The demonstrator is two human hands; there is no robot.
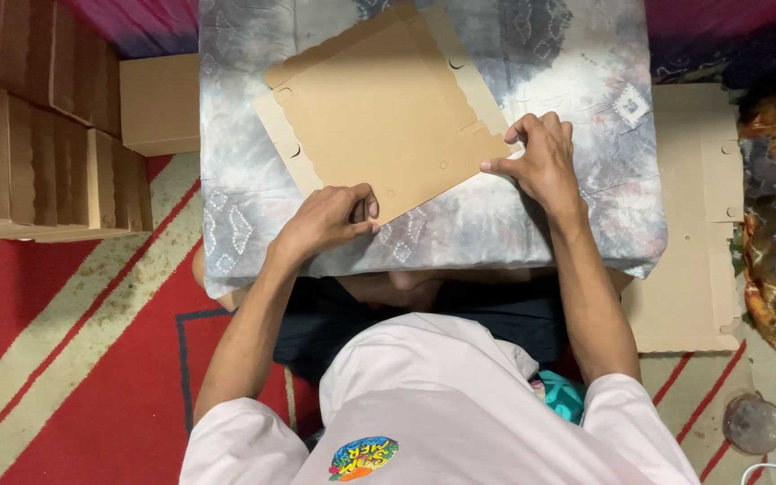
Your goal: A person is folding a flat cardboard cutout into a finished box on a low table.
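From the head view, a flat brown die-cut cardboard box blank (379,112) lies skewed on a grey-and-white patterned cloth-covered counter (586,207). The left hand (327,220) pinches the blank's near edge, fingers curled tight over it. The right hand (541,162) presses a side flap at the right corner, fingers narrow; whether it grips or only pushes is hard to tell. Stacked folded brown cardboard boxes (47,126) stand well apart at left, and more flat cardboard sheets (693,224) lie at right. The flap could crease off its score line if pressed unevenly, and the soft cloth gives poor backing.
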